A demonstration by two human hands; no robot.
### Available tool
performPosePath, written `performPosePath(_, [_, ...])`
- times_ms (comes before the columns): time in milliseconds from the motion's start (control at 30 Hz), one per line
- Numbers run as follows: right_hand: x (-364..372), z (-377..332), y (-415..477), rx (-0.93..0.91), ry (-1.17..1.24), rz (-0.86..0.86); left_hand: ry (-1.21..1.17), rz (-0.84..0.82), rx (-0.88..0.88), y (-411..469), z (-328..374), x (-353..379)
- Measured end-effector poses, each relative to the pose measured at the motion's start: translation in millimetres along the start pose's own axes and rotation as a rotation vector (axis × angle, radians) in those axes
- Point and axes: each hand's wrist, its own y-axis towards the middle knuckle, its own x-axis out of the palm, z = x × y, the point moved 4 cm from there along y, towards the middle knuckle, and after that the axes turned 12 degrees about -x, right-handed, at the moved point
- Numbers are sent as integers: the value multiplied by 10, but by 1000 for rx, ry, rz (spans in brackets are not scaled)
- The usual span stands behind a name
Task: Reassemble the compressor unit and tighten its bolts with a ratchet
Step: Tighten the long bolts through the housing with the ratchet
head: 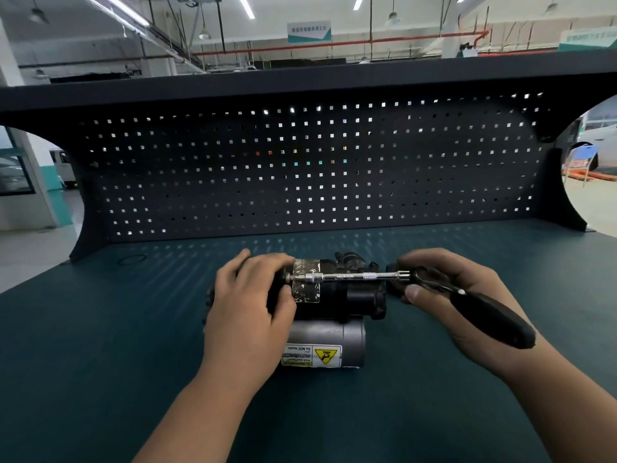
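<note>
The compressor unit (350, 297) lies on its side in the middle of the green bench, a black body with a silver cylinder (329, 339) bearing a yellow warning label at the front. My left hand (248, 305) grips the unit's left end, fingers curled over its top. My right hand (447, 295) holds the ratchet (480, 312) by its head, the black handle lying across my palm and pointing right. A long chrome extension bar (350, 277) runs from the ratchet head leftwards across the top of the unit to a bolt near my left fingers.
A dark pegboard back panel (310, 168) with a shelf above it closes off the bench behind the unit. A thin black ring (132, 259) lies on the green bench mat (100, 329) at the far left.
</note>
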Motion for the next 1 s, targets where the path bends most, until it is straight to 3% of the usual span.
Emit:
performPosePath(133, [174, -48, -10, -117, -217, -121, -70, 40, -65, 9, -37, -48])
performPosePath(233, [236, -34, 38, -142, -259, -94, -122, 59, -117, -1, -57, -47])
performPosePath(300, [203, -49, 130, -168, -297, -67, -26, 85, -122, -22, -69, -13])
performPosePath(400, [173, -60, 269, -179, -322, -103, 50, 83, -264, -8, -166, -40])
performPosePath(467, [186, 10, 330, -35, -236, -161, -16, 13, -305, 10, -231, -47])
performPosePath(600, [190, 153, 329, 554, 234, -298, 22, -5, -249, 6, -205, -28])
performPosePath(700, [236, 189, 265, 716, 474, -227, 53, 6, -244, 22, -214, -9])
performPosePath(900, [319, 247, 225, 523, 278, -84, 24, -14, -249, 12, -227, -32])
performPosePath(1000, [243, 233, 218, 282, 27, -18, 53, -3, -205, 7, -205, -36])
